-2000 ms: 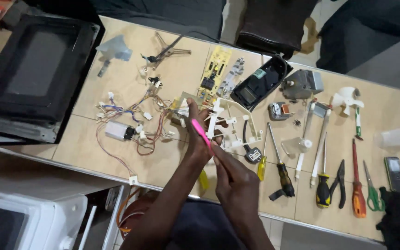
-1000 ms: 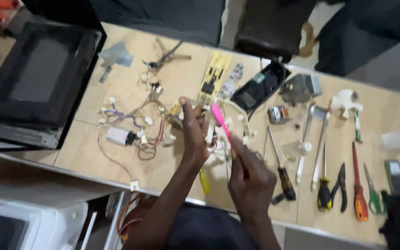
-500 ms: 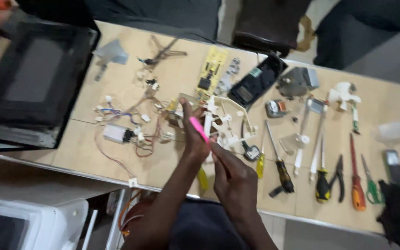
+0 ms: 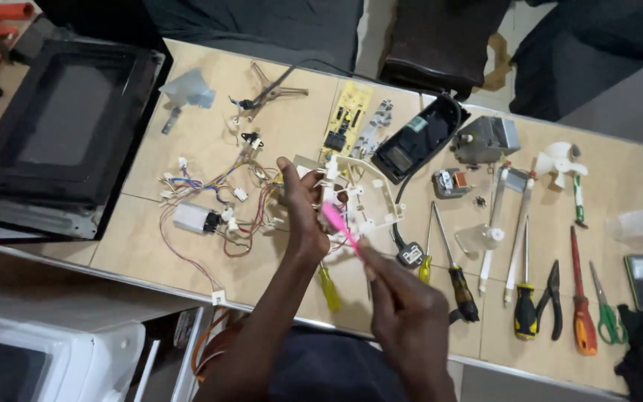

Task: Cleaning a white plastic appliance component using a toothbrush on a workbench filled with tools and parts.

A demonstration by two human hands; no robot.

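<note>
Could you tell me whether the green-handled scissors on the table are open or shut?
Shut: the green-handled scissors lie flat on the table, blades together in one thin line, beside the red screwdriver.

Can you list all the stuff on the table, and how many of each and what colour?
Plastic frame: 1, white, table centre, held.
Pink tool: 1, over frame.
Wire bundle: 1, mixed colours, centre-left.
Circuit board: 1, yellow, upper centre.
Black oven door: 1, left.
Fan blade: 1, white, upper right.
Red screwdriver: 1, right.
Pliers: 1, black, right.
Scissors: 1, green, right.
Left hand: grips frame.
Right hand: holds pink tool.
</note>
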